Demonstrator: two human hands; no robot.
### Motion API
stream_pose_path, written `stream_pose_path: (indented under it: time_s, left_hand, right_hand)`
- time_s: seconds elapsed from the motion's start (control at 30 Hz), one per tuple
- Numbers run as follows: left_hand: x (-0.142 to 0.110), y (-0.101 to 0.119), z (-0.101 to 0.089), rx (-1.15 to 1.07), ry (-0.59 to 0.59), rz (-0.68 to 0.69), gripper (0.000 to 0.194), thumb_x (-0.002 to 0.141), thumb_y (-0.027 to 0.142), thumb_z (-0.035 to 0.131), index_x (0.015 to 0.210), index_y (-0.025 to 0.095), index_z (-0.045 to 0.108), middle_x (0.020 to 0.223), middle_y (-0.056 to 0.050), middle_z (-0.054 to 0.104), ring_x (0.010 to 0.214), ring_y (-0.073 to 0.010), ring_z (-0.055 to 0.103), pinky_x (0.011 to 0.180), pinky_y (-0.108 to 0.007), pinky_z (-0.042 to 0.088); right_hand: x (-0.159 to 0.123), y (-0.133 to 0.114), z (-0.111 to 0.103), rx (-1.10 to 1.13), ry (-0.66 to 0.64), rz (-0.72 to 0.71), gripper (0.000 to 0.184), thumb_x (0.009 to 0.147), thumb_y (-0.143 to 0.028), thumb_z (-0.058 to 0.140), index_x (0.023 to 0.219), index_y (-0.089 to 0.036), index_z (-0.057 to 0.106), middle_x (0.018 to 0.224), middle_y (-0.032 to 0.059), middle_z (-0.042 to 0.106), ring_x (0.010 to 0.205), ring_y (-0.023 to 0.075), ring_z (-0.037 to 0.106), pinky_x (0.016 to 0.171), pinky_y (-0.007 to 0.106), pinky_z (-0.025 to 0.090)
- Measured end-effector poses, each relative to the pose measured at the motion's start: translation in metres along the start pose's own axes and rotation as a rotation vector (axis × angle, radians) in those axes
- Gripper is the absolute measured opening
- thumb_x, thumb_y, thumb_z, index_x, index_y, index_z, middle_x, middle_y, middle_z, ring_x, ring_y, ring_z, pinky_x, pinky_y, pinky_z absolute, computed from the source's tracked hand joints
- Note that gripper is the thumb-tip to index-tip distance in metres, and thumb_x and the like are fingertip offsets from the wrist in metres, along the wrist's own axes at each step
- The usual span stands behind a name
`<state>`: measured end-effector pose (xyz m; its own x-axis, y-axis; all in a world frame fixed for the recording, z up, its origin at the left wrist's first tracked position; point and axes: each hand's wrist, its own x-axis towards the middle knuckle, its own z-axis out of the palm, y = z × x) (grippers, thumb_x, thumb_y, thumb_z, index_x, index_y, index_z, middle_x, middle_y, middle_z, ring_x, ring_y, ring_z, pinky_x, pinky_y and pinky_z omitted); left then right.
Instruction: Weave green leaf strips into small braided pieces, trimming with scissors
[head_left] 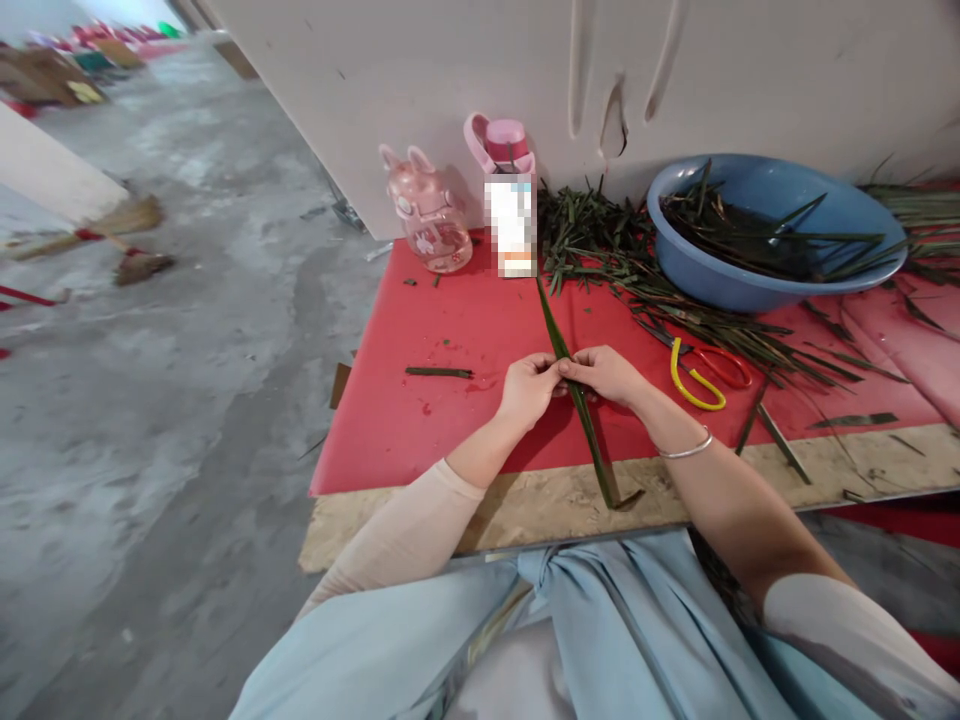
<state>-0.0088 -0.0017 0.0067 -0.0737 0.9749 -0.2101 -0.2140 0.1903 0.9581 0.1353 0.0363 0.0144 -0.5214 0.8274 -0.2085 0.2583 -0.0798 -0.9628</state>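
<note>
Between both hands, over the red table cover (382, 430), is a long green leaf strip (592, 430). My left hand (529, 388) pinches it near its middle, from the left side. From the right, my right hand (606, 376) grips the same stretch, the two sets of fingertips touching. One end of the strip points away toward the bottles; the other reaches back over the bare board edge and bends there. Some fingertips are hidden under the leaf. A short cut leaf piece (439, 372) lies left of my hands. Scissors (697, 375) with yellow and red handles rest to the right.
A blue basin (757, 290) holding wet leaves stands at the back right, beside a heap of cut leaves (600, 235). A pink bottle (435, 235) and a pink-lidded bottle (510, 145) stand by the white panel (420, 80). A broom (139, 262) lies on the concrete floor.
</note>
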Motion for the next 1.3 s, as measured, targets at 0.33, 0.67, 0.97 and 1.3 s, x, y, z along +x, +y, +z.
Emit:
stream_pose_path:
  time_s: [0.33,0.67,0.97,1.3]
  left_hand:
    - [0.002,0.007,-0.004,-0.205,-0.061,-0.068,0.03,0.059,0.034,0.079,0.073,0.013,0.063,0.056,0.003,0.053,0.047,-0.0046,0.044,0.037,-0.014,0.026]
    - [0.007,0.011,-0.007,-0.35,-0.103,-0.112,0.031,0.059,0.03,0.08,0.071,0.015,0.056,0.051,0.008,0.042,0.042,-0.0014,0.036,0.037,-0.011,0.027]
    - [-0.001,0.01,-0.002,-0.12,-0.148,0.007,0.038,0.066,0.038,0.076,0.091,0.015,0.059,0.069,0.001,0.063,0.053,-0.009,0.06,0.046,-0.018,0.045]
    - [0.005,0.01,-0.008,-0.275,-0.231,-0.062,0.042,0.055,0.029,0.084,0.089,0.014,0.064,0.075,-0.001,0.066,0.065,-0.0104,0.064,0.061,-0.021,0.051]
  right_hand:
    - [0.005,0.007,0.001,0.33,-0.063,-0.1,0.037,0.077,-0.051,0.063,0.08,-0.014,0.064,0.066,-0.0005,0.063,0.052,0.0082,0.048,0.049,0.021,0.036]
    - [0.0,0.002,-0.009,0.381,-0.174,-0.087,0.024,0.072,-0.033,0.071,0.084,-0.016,0.059,0.064,-0.0047,0.058,0.049,0.0067,0.049,0.049,0.02,0.041]
    - [0.005,0.001,-0.002,0.284,0.004,-0.145,0.022,0.07,-0.029,0.069,0.085,-0.014,0.061,0.063,-0.0033,0.061,0.046,0.0061,0.047,0.046,0.02,0.038]
    - [0.006,-0.001,-0.002,0.55,0.053,-0.229,0.05,0.064,-0.028,0.076,0.102,-0.024,0.043,0.064,-0.0088,0.057,0.051,0.0089,0.052,0.049,0.02,0.04]
